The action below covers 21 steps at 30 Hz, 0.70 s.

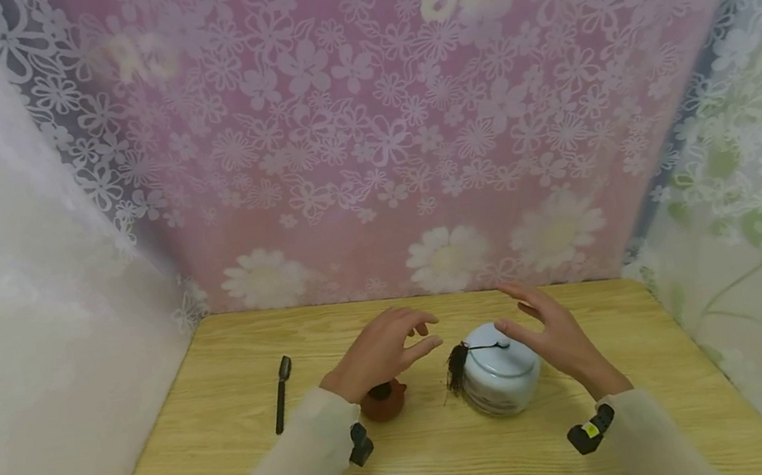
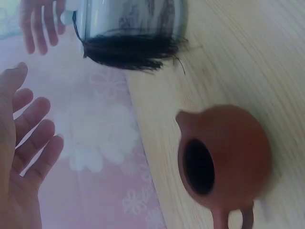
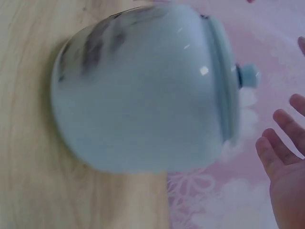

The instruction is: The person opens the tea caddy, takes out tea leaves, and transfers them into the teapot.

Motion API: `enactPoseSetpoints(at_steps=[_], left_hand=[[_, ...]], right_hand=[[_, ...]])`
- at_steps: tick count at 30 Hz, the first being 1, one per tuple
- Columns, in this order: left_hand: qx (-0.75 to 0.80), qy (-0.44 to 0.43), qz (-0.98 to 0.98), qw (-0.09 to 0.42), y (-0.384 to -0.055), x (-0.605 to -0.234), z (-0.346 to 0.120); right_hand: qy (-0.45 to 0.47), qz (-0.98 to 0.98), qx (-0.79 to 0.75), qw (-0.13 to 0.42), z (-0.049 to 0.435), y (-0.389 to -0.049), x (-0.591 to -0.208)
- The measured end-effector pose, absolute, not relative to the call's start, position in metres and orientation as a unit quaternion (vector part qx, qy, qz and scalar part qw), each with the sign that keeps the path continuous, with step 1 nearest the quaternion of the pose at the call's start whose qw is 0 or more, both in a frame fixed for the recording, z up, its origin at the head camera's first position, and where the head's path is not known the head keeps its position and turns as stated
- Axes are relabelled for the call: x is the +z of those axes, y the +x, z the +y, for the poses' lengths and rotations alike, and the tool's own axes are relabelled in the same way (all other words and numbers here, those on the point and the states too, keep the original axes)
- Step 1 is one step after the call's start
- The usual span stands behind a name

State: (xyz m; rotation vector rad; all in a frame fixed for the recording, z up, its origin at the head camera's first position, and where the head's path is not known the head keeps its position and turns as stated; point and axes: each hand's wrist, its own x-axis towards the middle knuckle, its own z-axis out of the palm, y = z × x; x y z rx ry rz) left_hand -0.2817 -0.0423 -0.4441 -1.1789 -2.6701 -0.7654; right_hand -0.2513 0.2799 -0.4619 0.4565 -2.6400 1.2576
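Observation:
A pale blue lidded ceramic jar [image 1: 501, 390] stands upright on the table, with a black tassel [image 2: 128, 50] tied to the knob [image 3: 249, 75] of its lid. My right hand [image 1: 552, 335] hovers at the jar's right side, its fingers spread and holding nothing. To the left of the jar, my left hand [image 1: 384, 346] is raised with relaxed fingers and nothing in them. Below the left wrist sits a small reddish-brown clay pot [image 2: 233, 152] with a short spout, a handle and a dark open mouth; the left arm partly hides it in the head view.
A dark slim spoon-like tool [image 1: 282, 394] lies on the wooden table [image 1: 435, 472], left of the clay pot. Flower-patterned pink curtain [image 1: 366, 147] hangs along the back edge. Pale sheets close off the left and right sides.

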Motion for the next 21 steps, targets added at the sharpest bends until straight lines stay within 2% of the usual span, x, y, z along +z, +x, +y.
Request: enactPoseSetpoints(at_steps=[9,21], left_hand=[[-0.243,-0.383,-0.886,0.094,-0.285,-0.446,-0.015],[-0.209,-0.395,-0.891,0.079,-0.293,-0.445,0.01]], right_hand=[[0.129,-0.879,0.449,0.093,0.3,-0.249,-0.487],[0.157,-0.861,0.478,0.077,0.316,-0.241,-0.536]])
